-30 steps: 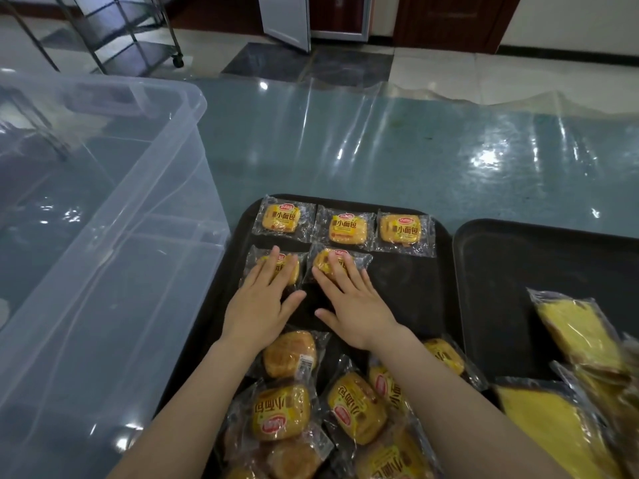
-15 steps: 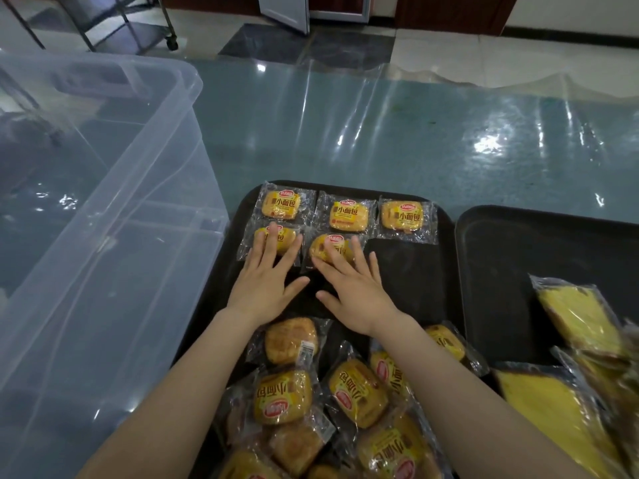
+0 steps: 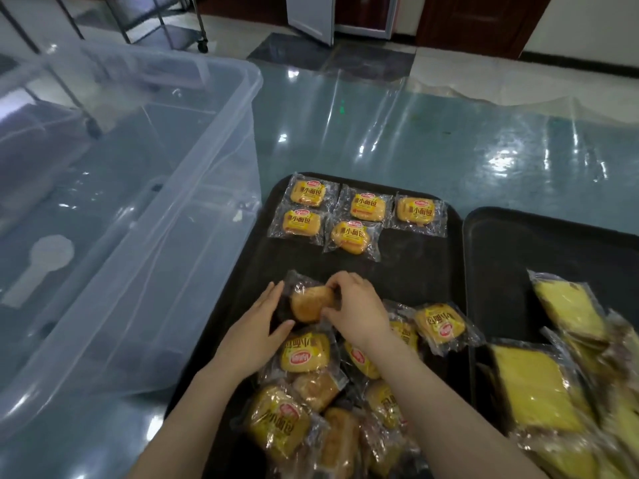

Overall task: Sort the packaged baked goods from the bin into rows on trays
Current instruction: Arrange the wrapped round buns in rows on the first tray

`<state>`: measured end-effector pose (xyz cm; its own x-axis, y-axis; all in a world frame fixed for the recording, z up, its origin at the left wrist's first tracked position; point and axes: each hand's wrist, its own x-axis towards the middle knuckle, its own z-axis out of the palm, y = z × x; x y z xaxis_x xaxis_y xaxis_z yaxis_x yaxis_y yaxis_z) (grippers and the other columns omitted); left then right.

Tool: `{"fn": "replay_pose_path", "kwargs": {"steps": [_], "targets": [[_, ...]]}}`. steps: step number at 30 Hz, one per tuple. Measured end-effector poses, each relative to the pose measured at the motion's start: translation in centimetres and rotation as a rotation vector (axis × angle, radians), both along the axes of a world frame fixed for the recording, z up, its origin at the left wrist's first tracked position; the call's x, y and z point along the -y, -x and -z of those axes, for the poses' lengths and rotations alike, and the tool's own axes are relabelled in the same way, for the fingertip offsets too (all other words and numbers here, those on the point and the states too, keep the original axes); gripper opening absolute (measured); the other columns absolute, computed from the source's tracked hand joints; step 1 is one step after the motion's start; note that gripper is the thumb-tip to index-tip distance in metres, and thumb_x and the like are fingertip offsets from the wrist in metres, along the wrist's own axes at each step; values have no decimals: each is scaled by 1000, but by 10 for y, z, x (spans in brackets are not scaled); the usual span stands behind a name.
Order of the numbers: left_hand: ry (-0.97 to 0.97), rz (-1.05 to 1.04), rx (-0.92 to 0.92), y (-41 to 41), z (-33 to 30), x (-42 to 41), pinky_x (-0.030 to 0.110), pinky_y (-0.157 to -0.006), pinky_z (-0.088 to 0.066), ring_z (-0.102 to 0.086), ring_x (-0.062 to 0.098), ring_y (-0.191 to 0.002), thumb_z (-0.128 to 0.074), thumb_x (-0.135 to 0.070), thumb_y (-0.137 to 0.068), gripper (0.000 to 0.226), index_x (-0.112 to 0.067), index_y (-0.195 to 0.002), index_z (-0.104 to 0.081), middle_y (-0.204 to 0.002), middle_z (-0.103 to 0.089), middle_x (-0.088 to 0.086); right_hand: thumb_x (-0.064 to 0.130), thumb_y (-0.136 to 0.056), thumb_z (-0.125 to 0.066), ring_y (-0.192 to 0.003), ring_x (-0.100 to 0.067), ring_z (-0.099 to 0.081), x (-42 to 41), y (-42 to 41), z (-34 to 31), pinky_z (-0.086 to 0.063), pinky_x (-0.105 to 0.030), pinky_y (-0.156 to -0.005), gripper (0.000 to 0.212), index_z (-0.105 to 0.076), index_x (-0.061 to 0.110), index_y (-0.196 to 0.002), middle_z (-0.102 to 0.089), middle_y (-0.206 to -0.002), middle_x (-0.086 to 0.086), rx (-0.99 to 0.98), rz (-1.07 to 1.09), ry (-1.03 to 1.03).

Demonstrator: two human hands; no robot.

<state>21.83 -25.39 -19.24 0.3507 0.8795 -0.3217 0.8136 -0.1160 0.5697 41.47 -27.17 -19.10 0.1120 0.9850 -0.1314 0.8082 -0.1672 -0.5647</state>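
- Left of the hands, the clear bin [image 3: 131,209] looks emptied.
- Left hand [image 3: 254,328] steadies, right hand [image 3: 358,307] pinches a wrapped bun [image 3: 311,302].
- Beyond them five rowed buns [image 3: 349,216]; the near pile [image 3: 311,409] remains.
- Right, sponge cakes [image 3: 553,368] lie unsorted.

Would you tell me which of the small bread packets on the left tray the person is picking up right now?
The plain-side-up packet atop the pile's far edge, pinched by the right hand with the left hand alongside; the five arranged packets lie untouched.
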Motion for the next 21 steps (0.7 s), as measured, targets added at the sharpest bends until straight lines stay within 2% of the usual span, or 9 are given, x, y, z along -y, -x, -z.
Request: {"fn": "replay_pose_path", "kwargs": {"steps": [2,4,6,8,10,13,16,19,21], "targets": [[47,-43,53,6,-4,7,37,-109,-34,-27,11,-139,-55,-44,-89,81,-41,-148,1,-157,-12,-12,17,-80,-71,-99,-11,-52,1,4,-7,-45,-25,-75,39,-42,37,-98,-44,-102,14,-6,105,-147],[81,-83,93,13,-5,12,37,-108,-36,-30,12,-137,-56,-45,-89,82,-40,-148,1,-156,-17,-10,10,-80,-68,-108,-14,-52,3,4,-9,-47,-26,-82,36,-48,31,-103,-48,-114,10,67,64,-236],[103,-114,121,17,-5,16,35,-109,-33,-29,13,-138,-55,-46,-90,80,-39,-149,-2,-156,-19,-8,13,-82,-67,-122,-18,-47,8,3,-8,-43,-31,-98,37,-54,23,-115,-51,-130,4,115,-99,-175],[130,-139,137,20,-4,17,35,-109,-30,-28,13,-138,-54,-44,-91,76,-37,-150,-6,-156,-21,-6,18,-83,-66,-115,-18,-53,16,2,-5,-44,-30,-94,33,-57,22,-114,-59,-120,4,115,-183,-87],[159,-161,141,21,-2,18,36,-111,-29,-26,13,-139,-51,-42,-93,71,-35,-150,-10,-155,-22,-5,16,-84,-63,-107,-17,-56,22,1,-2,-47,-31,-88,26,-60,24,-109,-63,-110,5,117,-156,-82],[172,-107,121,21,5,21,34,-116,-13,-11,10,-143,-40,-43,-98,61,-31,-150,-12,-158,-9,-6,15,-85,-61,-110,-19,-54,24,-1,1,-46,-34,-91,35,-57,26,-118,-61,-117,5,191,-118,-78],[156,-24,40,21,11,21,32,-114,2,2,7,-143,-29,-44,-100,55,-29,-150,-13,-159,0,-6,21,-85,-63,-123,-21,-45,23,-1,5,-40,-37,-100,53,-43,31,-133,-52,-131,3,267,-111,-26],[139,-1,8,22,11,19,34,-115,-4,0,9,-143,-28,-45,-100,49,-30,-147,-27,-159,-1,-5,18,-86,-65,-143,-21,-22,16,2,8,-27,-41,-112,75,-24,37,-146,-30,-153,5,260,-185,-17],[127,9,-7,24,7,18,34,-115,-13,-6,10,-144,-29,-44,-101,43,-32,-141,-41,-158,-6,-6,15,-89,-59,-146,-17,-13,7,5,8,-20,-38,-116,72,-24,35,-148,-23,-157,7,274,-311,-6]]}}
